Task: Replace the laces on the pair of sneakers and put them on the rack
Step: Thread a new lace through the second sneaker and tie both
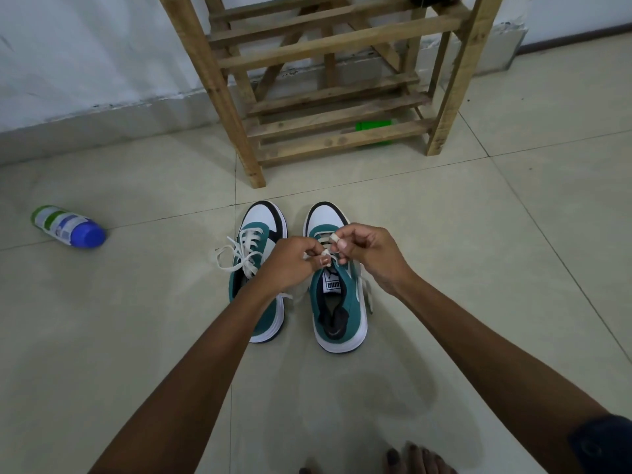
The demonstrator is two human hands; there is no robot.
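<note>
Both hands work over the right-hand sneaker: the left hand (294,258) has its fingers (324,261) curled and pinching one run of the flat cream lace (327,252), while the right hand (363,249) pinches another stretch of it, wrapped at a fingertip, just beside the left. The pinch points are nearly touching, right above the tongue, so this looks like the tying of the bow on the teal, white and black sneaker on the right (337,295). To do it well, I would keep both loops short and even, hold tension low against the top eyelets, and pull sideways rather than upward so the shoe stays flat on the pale tiled floor (136,319). A loose lace end hangs down the shoe's outer side and should not get trapped in the knot

Just beside it, the matching teal sneaker on the left (260,268) already carries a tied cream bow. Beyond the toes stands the slatted wooden rack (328,107), near enough to reach, its lower shelves free apart from a green object behind the slats. A white bottle with a blue cap (68,227) lies well apart to the left
</note>
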